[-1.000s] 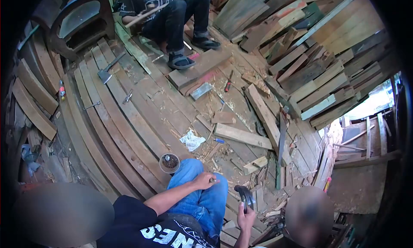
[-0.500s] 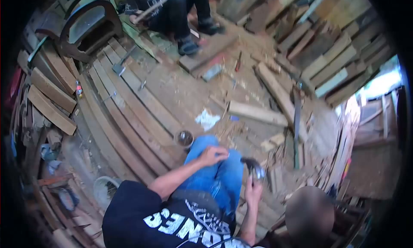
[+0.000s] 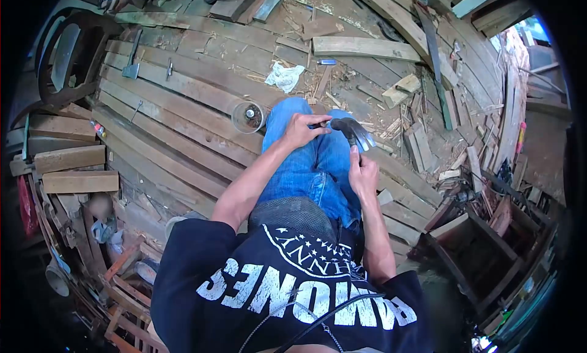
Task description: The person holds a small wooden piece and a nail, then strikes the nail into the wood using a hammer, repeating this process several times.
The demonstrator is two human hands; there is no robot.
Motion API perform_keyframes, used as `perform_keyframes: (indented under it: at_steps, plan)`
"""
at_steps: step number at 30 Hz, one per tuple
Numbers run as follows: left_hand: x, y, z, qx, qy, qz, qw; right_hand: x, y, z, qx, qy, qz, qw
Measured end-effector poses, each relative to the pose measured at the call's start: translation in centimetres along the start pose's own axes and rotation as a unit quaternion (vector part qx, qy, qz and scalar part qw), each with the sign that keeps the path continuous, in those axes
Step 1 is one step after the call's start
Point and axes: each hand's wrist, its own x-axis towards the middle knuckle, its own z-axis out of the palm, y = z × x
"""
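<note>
My left hand [image 3: 301, 130] is over my left knee, its thumb and fingers pinched on a small item that I cannot make out. Close to its fingertips is the dark face of a claw hammer [image 3: 350, 130]. The shiny claws point to the right. My right hand [image 3: 364, 172] is wrapped round the hammer's handle just below the head, above my right thigh. Left of my knee stands a clear round container [image 3: 248, 117] with small dark pieces inside. A crumpled white cloth [image 3: 284, 77] lies on the boards beyond my knees.
Long planks [image 3: 177, 117] stretch across the left floor, with a flat-bladed metal tool [image 3: 131, 70] on them. A handsaw [image 3: 433, 53] and a thick wood piece [image 3: 367, 48] lie ahead. Wood scraps [image 3: 419, 146] are at the right, beside a wooden box frame [image 3: 474, 255].
The view has tilted down, so the other person is mostly out of sight. My hands have come closer together, the hammer head now beside my left fingertips.
</note>
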Motion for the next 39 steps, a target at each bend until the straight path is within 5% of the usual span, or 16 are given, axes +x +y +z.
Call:
perform_keyframes:
  at_steps: [34,39]
  plan:
    - [0.2,-0.3,-0.6,0.054,-0.007,-0.041,0.998,0.9,-2.5,0.1,-0.092,-0.032,0.009,0.995]
    - [-0.5,-0.6,-0.3,0.051,0.016,-0.013,0.998,1.0,-1.1,0.4,0.026,0.01,0.019,0.999]
